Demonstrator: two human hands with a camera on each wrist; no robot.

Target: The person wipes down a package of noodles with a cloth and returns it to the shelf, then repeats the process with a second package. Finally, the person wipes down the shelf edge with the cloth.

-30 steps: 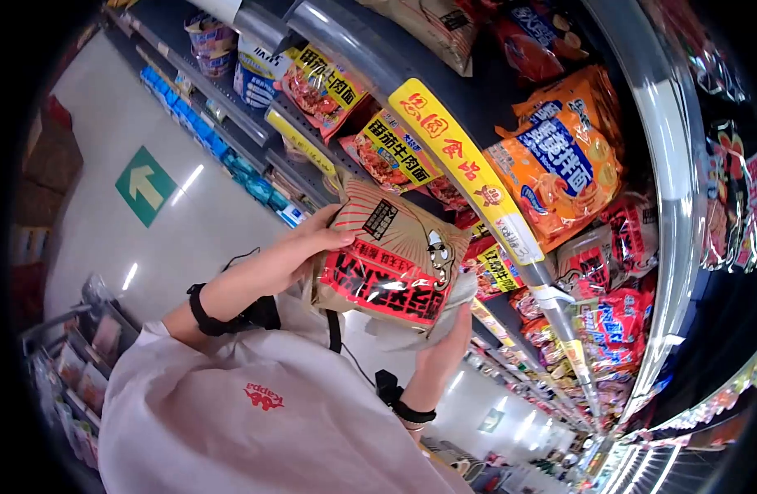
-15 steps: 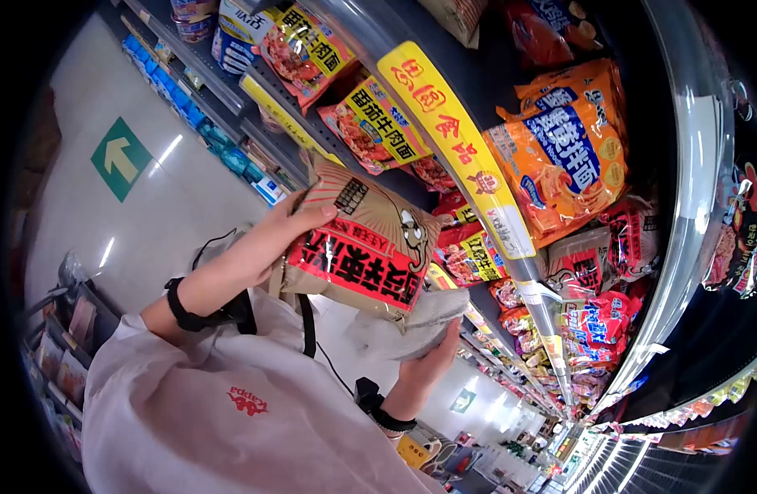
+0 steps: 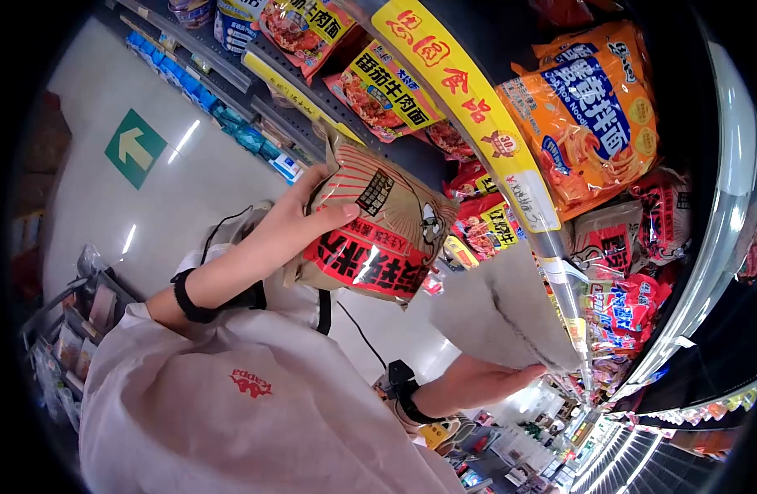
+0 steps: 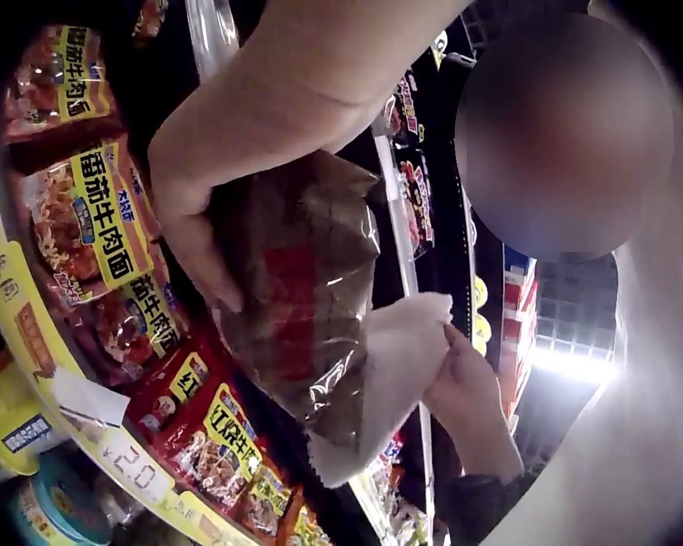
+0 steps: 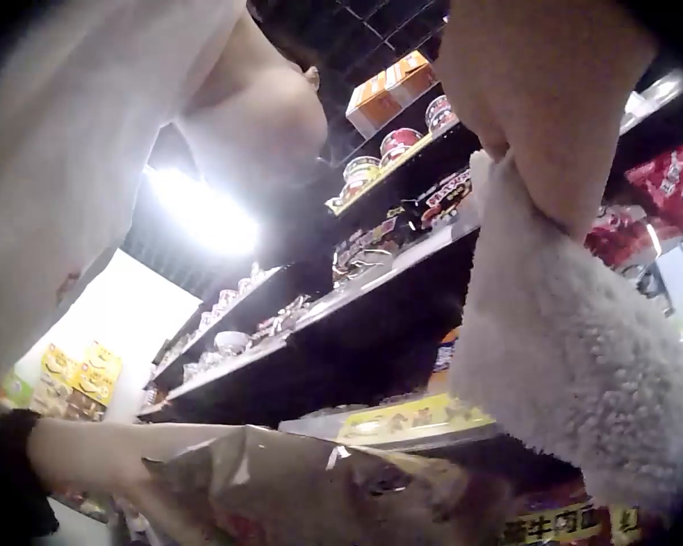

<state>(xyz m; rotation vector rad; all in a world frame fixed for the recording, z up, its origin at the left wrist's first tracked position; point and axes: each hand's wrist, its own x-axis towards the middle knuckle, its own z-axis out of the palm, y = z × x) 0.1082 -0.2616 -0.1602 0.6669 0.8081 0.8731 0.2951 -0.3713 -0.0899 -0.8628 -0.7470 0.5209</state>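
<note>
In the head view we saw the left hand (image 3: pixel 313 212) pinching one end of a brown packet (image 3: pixel 383 218), thumb on its front, in front of the shelves. The right hand (image 3: pixel 477 380) lay along the lower edge of a white cloth (image 3: pixel 510 317); only the left wrist view showed us it pinching a corner. There the cloth showed partly behind the packet, whereas from the head it appeared beside it; we could not tell whether they touched. The right wrist view alone gave us the cloth's nubby pile and the tubs (image 5: pixel 398 145) on a high shelf.

We read "思圆食品" on the yellow shelf strip (image 3: pixel 444 78), "番茄牛肉面" on a noodle packet (image 3: pixel 388 92), "Noodle" on an orange packet (image 3: pixel 588 123), and "Kappa" on the shirt (image 3: pixel 230 436). A price tag (image 4: pixel 134 464), legible from the left wrist, said 2.0.

The brown packet hid some left fingertips; its lettering was lost in shadow from the left wrist, and the right wrist view cut it off below.
</note>
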